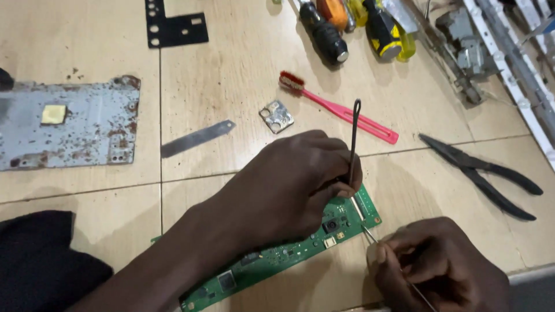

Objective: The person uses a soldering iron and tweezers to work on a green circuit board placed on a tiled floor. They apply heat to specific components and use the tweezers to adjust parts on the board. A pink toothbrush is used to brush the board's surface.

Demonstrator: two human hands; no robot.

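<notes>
A long green circuit board lies slantwise on the tiled floor. My left hand rests on top of it and pinches a thin black tool with a looped upper end, its lower tip at the board's white connector. My right hand is at the lower right, closed around a thin metal wire or probe whose tip touches the board's right end near that connector.
A pink toothbrush, small metal bracket, grey metal strip, rusty metal plate, black bracket, black pliers, several screwdrivers and a white strip lie around. Dark cloth sits lower left.
</notes>
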